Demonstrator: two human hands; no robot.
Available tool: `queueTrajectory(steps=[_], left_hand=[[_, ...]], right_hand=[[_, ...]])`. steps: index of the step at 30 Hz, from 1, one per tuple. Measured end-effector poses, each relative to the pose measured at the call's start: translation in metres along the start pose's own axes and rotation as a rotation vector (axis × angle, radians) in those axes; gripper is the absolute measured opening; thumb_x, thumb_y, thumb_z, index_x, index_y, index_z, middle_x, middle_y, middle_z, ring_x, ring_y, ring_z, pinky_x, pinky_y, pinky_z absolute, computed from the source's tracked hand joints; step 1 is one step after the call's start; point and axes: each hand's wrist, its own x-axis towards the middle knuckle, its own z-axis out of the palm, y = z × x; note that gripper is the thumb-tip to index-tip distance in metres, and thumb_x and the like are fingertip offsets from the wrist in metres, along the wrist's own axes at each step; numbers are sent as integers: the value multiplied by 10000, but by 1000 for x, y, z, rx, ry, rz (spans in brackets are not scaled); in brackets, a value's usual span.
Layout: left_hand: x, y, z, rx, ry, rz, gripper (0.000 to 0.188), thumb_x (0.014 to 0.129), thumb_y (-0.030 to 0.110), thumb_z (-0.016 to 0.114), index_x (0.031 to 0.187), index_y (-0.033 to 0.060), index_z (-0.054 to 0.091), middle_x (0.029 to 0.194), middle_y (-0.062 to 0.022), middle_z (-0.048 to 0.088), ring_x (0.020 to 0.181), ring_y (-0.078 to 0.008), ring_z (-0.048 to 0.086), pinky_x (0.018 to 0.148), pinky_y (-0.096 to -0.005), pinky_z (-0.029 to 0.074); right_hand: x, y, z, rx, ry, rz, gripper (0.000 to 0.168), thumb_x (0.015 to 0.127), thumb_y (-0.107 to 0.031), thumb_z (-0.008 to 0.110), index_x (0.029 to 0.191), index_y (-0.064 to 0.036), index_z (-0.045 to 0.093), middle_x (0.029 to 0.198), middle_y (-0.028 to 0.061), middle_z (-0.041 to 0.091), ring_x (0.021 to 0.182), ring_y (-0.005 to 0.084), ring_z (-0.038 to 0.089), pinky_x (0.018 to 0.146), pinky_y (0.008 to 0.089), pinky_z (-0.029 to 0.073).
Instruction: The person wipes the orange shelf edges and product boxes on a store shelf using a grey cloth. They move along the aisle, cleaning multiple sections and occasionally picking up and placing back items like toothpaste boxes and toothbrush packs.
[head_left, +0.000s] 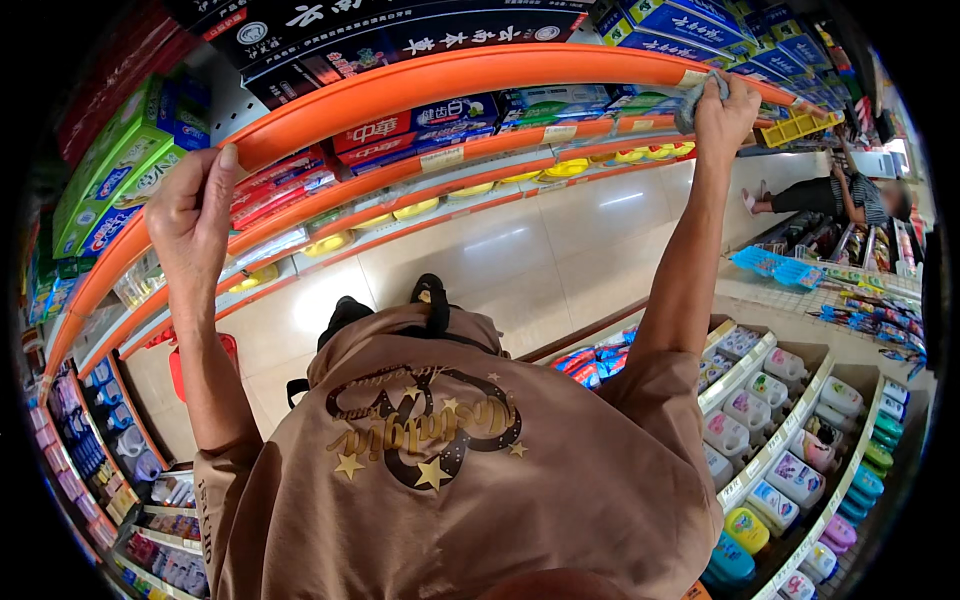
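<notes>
My left hand (193, 210) grips the orange front strip (420, 71) of a store shelf, with its thumb over the edge and its fingers curled. Farther right along the same strip, my right hand (724, 112) holds a grey-blue cloth (688, 109) against it. A paper label (691, 77) sits on the strip just beside the cloth. Black toothpaste cartons (420, 37) are stacked on the shelf between my hands, and green Crest cartons (124, 172) stand near my left hand. Blue cartons (682, 26) lie behind my right hand.
Lower shelves hold red toothpaste boxes (375, 135) and yellow items (562, 169). A yellow basket (801, 127) hangs at the shelf's right end. Bottles (795, 476) fill the shelving at right. A person (847, 191) is farther along the aisle. Something red (176, 371) stands on the tiled floor (480, 262).
</notes>
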Motion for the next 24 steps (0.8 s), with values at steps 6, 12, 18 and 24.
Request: queueTrajectory(steps=[6,12,18,24], left_hand=[[-2,-3,-2,12,-33,-14,240,968,217,662,873,2,706,714,-39,633,622,-91,508,541,-264,382],[0,1,-3,36,-20,18,199,947,167,680,847,-4,704,699,-62,662,604,-104,550,532,-266,410],[-1,-1,-2,24,-24,27,208,950,183,678,853,0,706,697,-60,661,597,-106,551,531,-265,412],[0,-3,-1,13,-37,17,225,954,201,676,851,3,706,699,-64,666,594,-102,554,524,-267,412]], right_hand=[[11,13,0,91,-71,77,235,835,-201,701,1006,-41,730,1047,223,644,991,384,616,898,452,474],[15,11,2,184,-94,234,240,819,-189,725,993,-22,721,1015,225,661,964,382,634,880,452,487],[1,-13,3,131,-99,94,244,804,-178,742,990,-23,715,1044,228,634,996,385,605,905,432,471],[-24,-58,-4,208,-58,-34,197,804,-128,733,981,-49,695,1077,197,575,1034,378,575,916,417,461]])
